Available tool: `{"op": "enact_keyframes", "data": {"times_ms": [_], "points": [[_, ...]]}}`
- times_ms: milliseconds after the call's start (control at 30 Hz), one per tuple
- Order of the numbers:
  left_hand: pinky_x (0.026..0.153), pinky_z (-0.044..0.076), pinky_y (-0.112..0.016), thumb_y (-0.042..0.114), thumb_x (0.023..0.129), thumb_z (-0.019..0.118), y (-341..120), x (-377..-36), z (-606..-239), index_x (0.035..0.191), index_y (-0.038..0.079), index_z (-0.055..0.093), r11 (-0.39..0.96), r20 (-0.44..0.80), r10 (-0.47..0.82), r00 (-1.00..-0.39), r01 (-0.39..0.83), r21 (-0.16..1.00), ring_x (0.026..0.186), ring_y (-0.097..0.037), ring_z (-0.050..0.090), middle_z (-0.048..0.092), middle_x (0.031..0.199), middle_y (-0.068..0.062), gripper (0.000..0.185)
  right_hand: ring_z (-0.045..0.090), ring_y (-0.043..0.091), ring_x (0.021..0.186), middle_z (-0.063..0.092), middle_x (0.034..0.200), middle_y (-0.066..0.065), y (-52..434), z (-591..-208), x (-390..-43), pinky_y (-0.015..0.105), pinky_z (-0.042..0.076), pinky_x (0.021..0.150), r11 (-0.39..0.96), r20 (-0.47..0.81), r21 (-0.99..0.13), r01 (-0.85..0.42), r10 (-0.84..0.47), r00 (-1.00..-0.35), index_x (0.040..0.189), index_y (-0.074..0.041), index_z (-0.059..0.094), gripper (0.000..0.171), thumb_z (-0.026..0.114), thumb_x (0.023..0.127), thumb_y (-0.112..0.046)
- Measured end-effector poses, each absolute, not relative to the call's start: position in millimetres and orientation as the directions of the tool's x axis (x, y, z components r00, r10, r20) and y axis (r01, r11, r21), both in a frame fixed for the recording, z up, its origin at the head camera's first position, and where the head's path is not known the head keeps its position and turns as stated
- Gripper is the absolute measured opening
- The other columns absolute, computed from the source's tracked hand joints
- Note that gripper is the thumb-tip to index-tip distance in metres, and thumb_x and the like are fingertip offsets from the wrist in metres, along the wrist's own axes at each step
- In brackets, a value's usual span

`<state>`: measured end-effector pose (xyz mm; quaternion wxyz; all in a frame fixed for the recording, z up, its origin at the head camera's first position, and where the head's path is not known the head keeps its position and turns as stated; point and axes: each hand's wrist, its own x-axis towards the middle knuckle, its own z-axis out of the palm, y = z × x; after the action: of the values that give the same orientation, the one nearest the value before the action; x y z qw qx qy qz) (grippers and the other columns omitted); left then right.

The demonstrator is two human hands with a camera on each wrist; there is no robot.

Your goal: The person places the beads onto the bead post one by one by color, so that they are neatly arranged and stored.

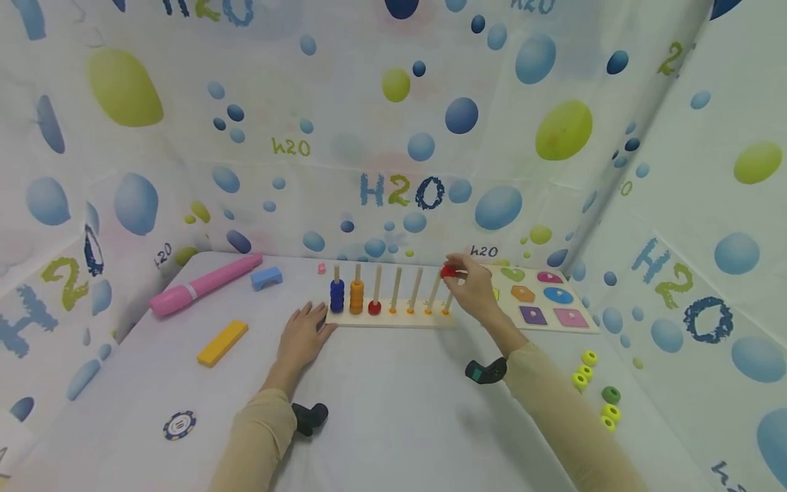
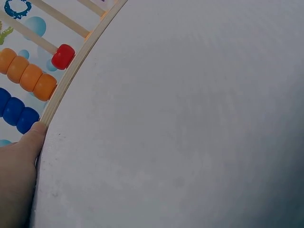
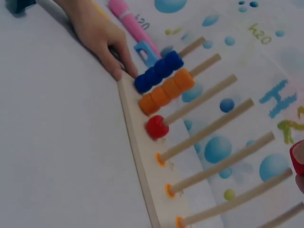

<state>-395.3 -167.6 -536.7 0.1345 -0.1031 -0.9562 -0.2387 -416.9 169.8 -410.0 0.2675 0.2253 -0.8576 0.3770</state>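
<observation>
A wooden peg counting board (image 1: 393, 320) carries a row of upright pegs. Blue beads (image 1: 337, 296) fill the leftmost peg, orange beads (image 1: 356, 296) the second, and one red bead (image 1: 374, 308) sits low on the third. The other pegs have no beads. My right hand (image 1: 473, 283) pinches another red bead (image 1: 449, 270) near the peg tops at the right end; whether it touches a peg is unclear. At the board's left end rests my left hand (image 1: 302, 335), fingers extended, with its thumb (image 2: 34, 135) against the front corner.
Behind my right hand lies a shape puzzle board (image 1: 568, 316). Yellow beads (image 1: 580, 380) and a green bead (image 1: 611, 394) are at the right. To the left are a pink marker-shaped object (image 1: 209, 283), a blue block (image 1: 266, 277), a yellow block (image 1: 223, 343) and a poker chip (image 1: 180, 425).
</observation>
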Motion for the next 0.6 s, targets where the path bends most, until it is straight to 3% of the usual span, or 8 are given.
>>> {"op": "enact_keyframes", "data": {"times_ms": [167,600], "points": [[0.114,0.015,-0.048,0.039,0.095,0.055,-167,-396,-539,0.137,0.000,0.047,0.868,0.288,0.129,-0.949,0.249,0.430,0.136,-0.038,0.029,0.046,0.141,-0.016,0.057,0.060,0.021,0.104,0.063,0.112,0.012,131,-403,-427,0.028,0.052,0.089,0.580,0.608,-0.529,-0.620,-0.251,-0.754,0.121,-0.002,0.055,0.038,0.066,0.085,0.003],[0.115,0.016,-0.048,0.038,0.094,0.055,-167,-395,-536,0.136,0.000,0.048,0.868,0.291,0.123,-0.949,0.245,0.432,0.136,-0.037,0.029,0.046,0.140,-0.015,0.057,0.064,0.023,0.098,0.063,0.110,0.017,67,-399,-440,0.021,0.052,0.085,0.482,0.567,-0.533,-0.696,-0.407,-0.716,0.123,0.004,0.052,0.041,0.065,0.084,0.006]]}}
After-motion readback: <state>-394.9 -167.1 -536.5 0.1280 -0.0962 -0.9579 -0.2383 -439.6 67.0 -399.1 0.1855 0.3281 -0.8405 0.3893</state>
